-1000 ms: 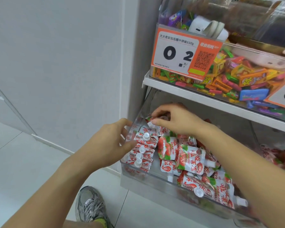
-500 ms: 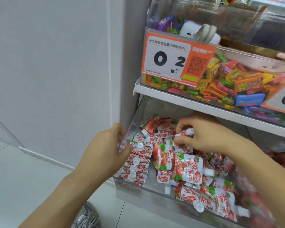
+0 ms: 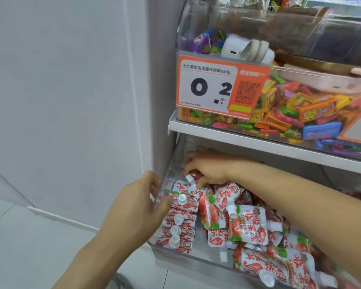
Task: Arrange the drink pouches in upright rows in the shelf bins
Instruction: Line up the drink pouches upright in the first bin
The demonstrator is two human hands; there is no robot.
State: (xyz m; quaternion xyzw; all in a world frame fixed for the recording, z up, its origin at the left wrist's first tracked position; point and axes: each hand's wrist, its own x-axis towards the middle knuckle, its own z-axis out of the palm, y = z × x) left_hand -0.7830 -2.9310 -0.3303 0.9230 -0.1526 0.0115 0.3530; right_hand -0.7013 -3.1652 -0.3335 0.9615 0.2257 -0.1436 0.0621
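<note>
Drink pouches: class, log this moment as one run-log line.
right hand: holds pouch at row's back | left hand: grips bin wall | other pouches: loose

We see a clear plastic shelf bin [image 3: 196, 256] on the lower shelf, holding red, white and green drink pouches with white caps. Along its left wall a row of pouches [image 3: 180, 224] stands upright, caps up, packed one behind another. At the back of that row one pouch [image 3: 193, 177] is tilted, its cap pointing down-left. To the right, loose pouches [image 3: 248, 226] lie flat and overlapping in a jumble.
</note>
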